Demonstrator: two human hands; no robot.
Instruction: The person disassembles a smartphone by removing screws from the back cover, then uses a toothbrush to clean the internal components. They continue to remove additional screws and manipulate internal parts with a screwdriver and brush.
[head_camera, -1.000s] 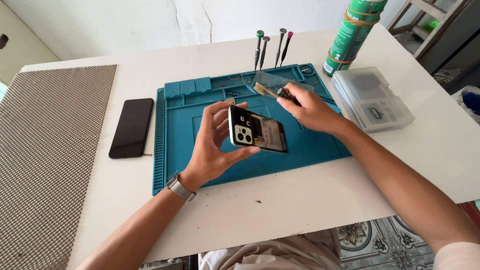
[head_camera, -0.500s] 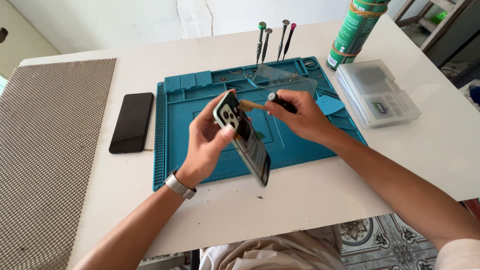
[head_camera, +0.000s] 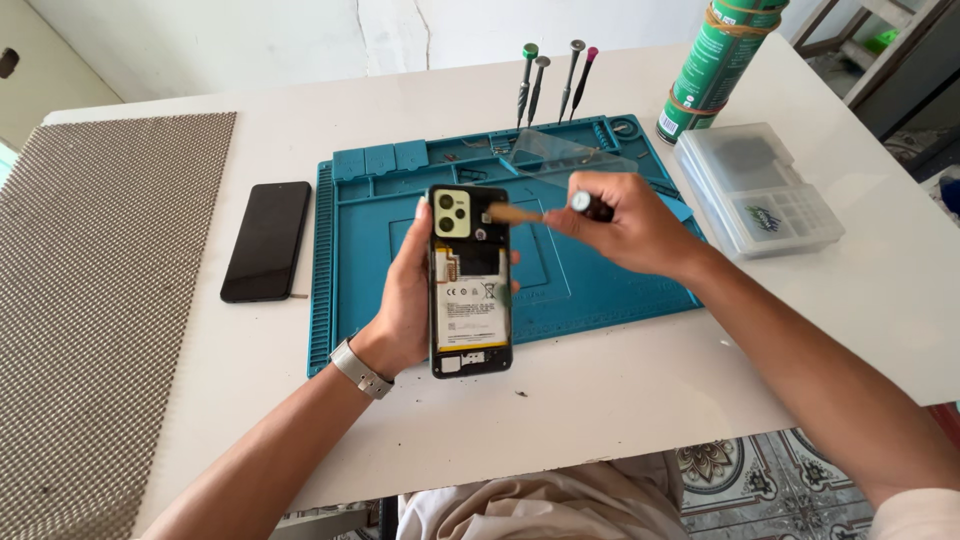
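My left hand (head_camera: 405, 300) holds an opened phone (head_camera: 469, 285) upright above the blue repair mat (head_camera: 350, 280), its back cover off so the battery and camera block show. My right hand (head_camera: 625, 225) grips a small brush (head_camera: 530, 212) with a dark handle and pale bristles. The bristle tip touches the phone's upper part beside the camera block. A clear plastic sheet (head_camera: 565, 155) lies on the mat behind my right hand.
A black phone (head_camera: 266, 240) lies face down left of the mat. Several screwdrivers (head_camera: 550, 80) stand at the mat's far edge. A green can (head_camera: 715, 60) and a clear parts box (head_camera: 760, 190) sit at right. A woven grey mat (head_camera: 100, 300) covers the table's left.
My left hand turned the opened phone from tilted and edge-on to upright with its inside facing me. My right hand brought the brush to the phone's top.
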